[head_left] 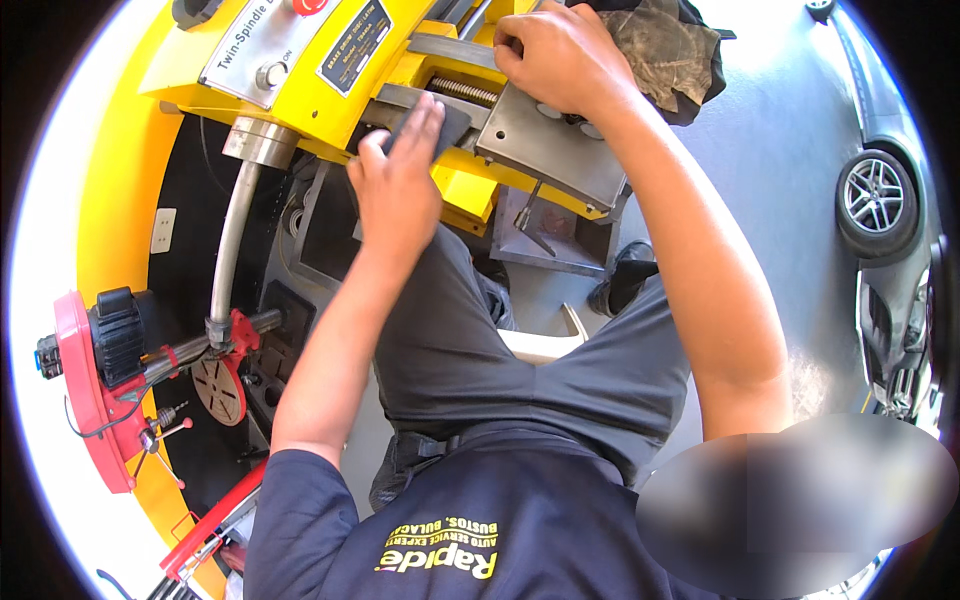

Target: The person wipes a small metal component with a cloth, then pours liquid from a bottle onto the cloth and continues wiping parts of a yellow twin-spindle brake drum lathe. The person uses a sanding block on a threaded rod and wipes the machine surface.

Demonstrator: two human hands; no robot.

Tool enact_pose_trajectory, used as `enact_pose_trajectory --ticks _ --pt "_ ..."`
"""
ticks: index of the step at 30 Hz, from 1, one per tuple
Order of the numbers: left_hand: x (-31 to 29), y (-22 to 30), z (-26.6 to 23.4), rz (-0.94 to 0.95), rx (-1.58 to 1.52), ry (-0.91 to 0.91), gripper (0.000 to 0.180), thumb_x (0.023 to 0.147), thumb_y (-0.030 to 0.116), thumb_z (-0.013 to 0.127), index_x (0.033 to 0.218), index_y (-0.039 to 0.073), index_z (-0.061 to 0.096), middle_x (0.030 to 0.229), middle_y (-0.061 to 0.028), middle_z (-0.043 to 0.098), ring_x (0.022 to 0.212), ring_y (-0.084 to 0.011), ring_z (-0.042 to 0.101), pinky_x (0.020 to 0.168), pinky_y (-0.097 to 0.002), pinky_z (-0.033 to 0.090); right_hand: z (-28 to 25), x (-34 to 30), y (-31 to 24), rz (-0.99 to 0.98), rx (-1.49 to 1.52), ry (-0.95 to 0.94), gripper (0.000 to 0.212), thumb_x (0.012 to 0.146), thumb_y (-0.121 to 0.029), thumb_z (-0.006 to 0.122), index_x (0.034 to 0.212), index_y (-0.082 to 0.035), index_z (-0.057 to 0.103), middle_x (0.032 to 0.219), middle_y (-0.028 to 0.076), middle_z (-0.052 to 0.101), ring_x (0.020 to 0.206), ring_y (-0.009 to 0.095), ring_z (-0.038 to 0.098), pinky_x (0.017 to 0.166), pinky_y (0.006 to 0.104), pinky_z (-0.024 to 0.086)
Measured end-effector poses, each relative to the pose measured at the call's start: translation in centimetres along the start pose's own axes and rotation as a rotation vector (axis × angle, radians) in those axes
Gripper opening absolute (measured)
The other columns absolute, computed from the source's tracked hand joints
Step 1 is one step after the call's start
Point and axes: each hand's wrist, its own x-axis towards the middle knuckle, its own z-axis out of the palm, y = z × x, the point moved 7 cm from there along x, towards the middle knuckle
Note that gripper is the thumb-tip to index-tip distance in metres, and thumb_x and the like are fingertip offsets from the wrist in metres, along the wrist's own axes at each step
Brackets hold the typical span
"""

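Note:
A yellow brake lathe [310, 105] with bare metal slideways fills the top of the view. Over the near slideway, my left hand [398, 190] holds a dark grey flat pad [455, 128], its fingers stretched along it and the thumb at the left. Just right of the pad, a threaded screw [462, 90] shows between the rails. My right hand [562, 58] rests over the steel cross slide [545, 150] with its fingers curled; whatever lies within them is hidden. Below the slide hangs a small lever handle [535, 218].
A crumpled camouflage cloth [660, 50] lies beyond my right hand. At left stands a red drill press [85, 390] with a round slotted table [220, 390]. A metal tray [555, 235] sits under the lathe. On the far right is a parked grey car [900, 130].

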Motion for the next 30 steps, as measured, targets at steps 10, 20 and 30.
enact_pose_trajectory --ticks 10,20,30 --pt "2.9 -3.7 0.9 -0.049 0.075 0.042 0.067 0.093 0.002 0.060 0.158 0.018 0.063 0.170 0.0052 0.054 0.125 -0.0366 0.057 0.113 -0.0486 0.045 0.2 -0.5 -0.8 -0.047 0.049 0.007 0.029 0.091 -0.026 0.063 0.094 -0.004 0.082 0.100 0.022 0.079 0.102 0.041 0.072 0.096 0.0518 0.052" --pt "-0.3 0.4 0.0 0.027 -0.019 0.043 0.069 0.094 -0.003 0.057 0.160 0.016 0.060 0.168 -0.0005 0.057 0.121 -0.0362 0.060 0.113 -0.0493 0.045 0.4 -0.3 -0.3 -0.084 0.043 0.094 0.030 0.090 -0.026 0.064 0.090 -0.002 0.080 0.098 0.022 0.079 0.102 0.041 0.073 0.096 0.0526 0.052" --pt "0.7 0.0 0.0 0.096 0.069 -0.026 0.069 0.093 0.000 0.061 0.160 0.017 0.060 0.171 0.0041 0.053 0.122 -0.0354 0.058 0.112 -0.0471 0.045 0.3 0.1 0.2 -0.040 0.019 0.059 0.030 0.090 -0.026 0.064 0.093 -0.004 0.082 0.099 0.021 0.080 0.107 0.040 0.073 0.098 0.0506 0.052"
